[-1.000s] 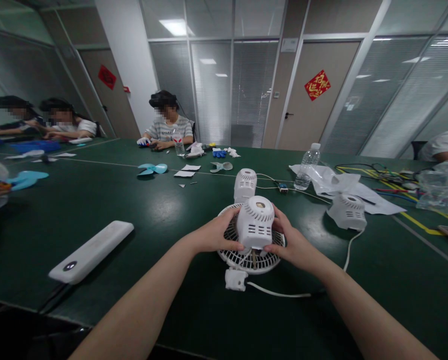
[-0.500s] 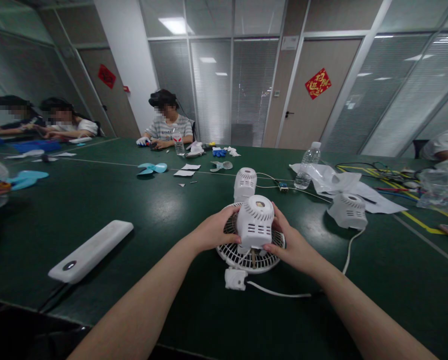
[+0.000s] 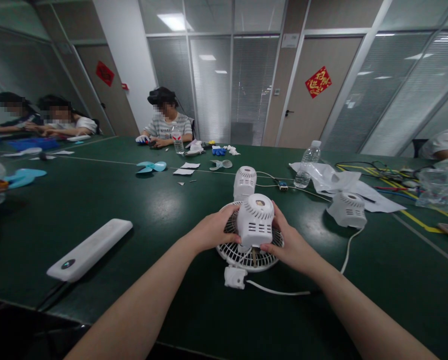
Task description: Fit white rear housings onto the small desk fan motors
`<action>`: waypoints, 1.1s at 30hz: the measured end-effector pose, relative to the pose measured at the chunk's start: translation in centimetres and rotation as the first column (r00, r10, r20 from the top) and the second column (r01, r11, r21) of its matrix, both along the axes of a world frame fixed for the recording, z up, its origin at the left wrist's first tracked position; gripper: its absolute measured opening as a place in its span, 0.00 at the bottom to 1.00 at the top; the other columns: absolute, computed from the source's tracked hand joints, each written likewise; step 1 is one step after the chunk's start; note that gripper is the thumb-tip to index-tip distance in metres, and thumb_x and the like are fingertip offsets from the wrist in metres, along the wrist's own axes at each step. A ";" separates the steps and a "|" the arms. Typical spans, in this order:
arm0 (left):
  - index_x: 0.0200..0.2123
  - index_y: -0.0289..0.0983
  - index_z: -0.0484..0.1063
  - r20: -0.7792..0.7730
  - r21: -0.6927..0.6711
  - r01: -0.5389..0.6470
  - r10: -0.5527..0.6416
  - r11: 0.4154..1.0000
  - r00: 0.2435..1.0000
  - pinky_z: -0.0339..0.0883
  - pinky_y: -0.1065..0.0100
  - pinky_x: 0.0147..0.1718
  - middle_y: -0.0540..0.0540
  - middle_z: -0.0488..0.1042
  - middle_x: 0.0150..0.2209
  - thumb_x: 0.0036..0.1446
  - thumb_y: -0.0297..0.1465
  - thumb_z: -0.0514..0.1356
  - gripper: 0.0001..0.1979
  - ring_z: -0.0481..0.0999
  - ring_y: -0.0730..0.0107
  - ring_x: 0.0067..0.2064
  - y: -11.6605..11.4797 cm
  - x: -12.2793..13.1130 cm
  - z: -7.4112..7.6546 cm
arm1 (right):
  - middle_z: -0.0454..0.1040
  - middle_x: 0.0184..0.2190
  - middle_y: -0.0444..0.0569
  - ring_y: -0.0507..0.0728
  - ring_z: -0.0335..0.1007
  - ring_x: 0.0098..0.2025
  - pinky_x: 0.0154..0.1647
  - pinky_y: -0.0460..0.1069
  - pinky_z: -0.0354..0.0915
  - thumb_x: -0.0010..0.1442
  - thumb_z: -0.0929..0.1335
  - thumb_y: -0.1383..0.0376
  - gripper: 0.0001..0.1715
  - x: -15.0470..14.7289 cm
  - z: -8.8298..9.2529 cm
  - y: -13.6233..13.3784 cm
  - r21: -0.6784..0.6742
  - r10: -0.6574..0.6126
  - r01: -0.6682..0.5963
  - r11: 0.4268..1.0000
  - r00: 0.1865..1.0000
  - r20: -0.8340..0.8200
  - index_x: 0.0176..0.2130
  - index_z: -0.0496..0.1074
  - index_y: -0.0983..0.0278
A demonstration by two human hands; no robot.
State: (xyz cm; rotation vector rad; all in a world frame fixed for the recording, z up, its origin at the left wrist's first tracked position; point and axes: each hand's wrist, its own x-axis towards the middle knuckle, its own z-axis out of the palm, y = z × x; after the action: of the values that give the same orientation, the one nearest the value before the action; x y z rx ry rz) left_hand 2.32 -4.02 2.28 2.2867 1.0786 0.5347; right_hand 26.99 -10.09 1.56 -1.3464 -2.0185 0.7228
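Observation:
Both my hands grip a white vented fan motor housing (image 3: 255,220) from its two sides. My left hand (image 3: 218,230) has its fingers and thumb on the left side, and my right hand (image 3: 289,245) is closed round the right side. Under the housing lies a round white fan grille (image 3: 227,256), partly covered by the housing and my fingers. A small white plastic part (image 3: 235,277) with a cable rests at the grille's near edge. Just behind stands a second white vented housing (image 3: 245,182); whether it touches the grille I cannot tell.
A white power bank (image 3: 91,250) lies at left. To the right are another white housing (image 3: 347,209), a water bottle (image 3: 308,165) and plastic sheeting. Blue fan blades (image 3: 151,167) and paper lie further back. Several people sit around the green table (image 3: 164,200).
Almost nothing differs. My hands keep the same grip on the housing, and the whole view has shifted very slightly.

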 end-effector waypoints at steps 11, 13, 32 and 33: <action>0.65 0.44 0.44 0.041 -0.009 0.110 -0.109 0.994 0.993 0.56 0.45 0.58 0.41 0.55 0.65 0.44 0.46 0.65 0.50 0.61 0.45 0.61 -0.3 -0.4 0.3 | 0.58 0.63 0.57 0.67 0.57 0.62 0.62 0.68 0.53 0.55 0.71 0.63 0.62 -0.1 -0.2 0.1 0.037 0.025 -0.024 0.999 1.000 -0.012 0.67 0.24 0.57; 0.65 0.43 0.46 0.030 0.012 0.073 -0.073 0.997 0.997 0.58 0.46 0.56 0.40 0.57 0.64 0.43 0.48 0.65 0.50 0.62 0.44 0.60 -0.5 -0.2 0.3 | 0.59 0.63 0.56 0.66 0.58 0.62 0.62 0.67 0.54 0.55 0.71 0.62 0.62 -0.1 -0.2 0.1 0.034 0.016 -0.016 0.999 1.000 -0.012 0.67 0.24 0.57; 0.63 0.42 0.50 0.022 0.087 0.014 -0.016 0.996 1.000 0.60 0.46 0.55 0.41 0.60 0.62 0.43 0.48 0.65 0.47 0.64 0.47 0.59 -0.6 0.4 0.1 | 0.57 0.64 0.55 0.66 0.57 0.62 0.62 0.66 0.54 0.56 0.71 0.62 0.62 0.3 -0.7 0.4 0.033 0.014 -0.015 0.999 1.000 0.026 0.67 0.23 0.55; 0.63 0.41 0.50 0.020 0.090 0.009 -0.011 0.996 1.000 0.60 0.46 0.55 0.40 0.61 0.62 0.43 0.48 0.65 0.47 0.64 0.47 0.59 -0.6 0.4 0.0 | 0.57 0.64 0.55 0.66 0.58 0.62 0.61 0.66 0.55 0.56 0.71 0.62 0.62 0.3 -0.7 0.5 0.037 0.010 -0.011 0.999 0.999 0.031 0.67 0.23 0.55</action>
State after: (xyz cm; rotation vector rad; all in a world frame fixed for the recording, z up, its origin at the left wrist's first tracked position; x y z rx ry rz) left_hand 2.71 -4.63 2.32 2.3582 1.0525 0.6127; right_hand 27.30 -9.62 0.81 -1.3336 -2.0548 0.6697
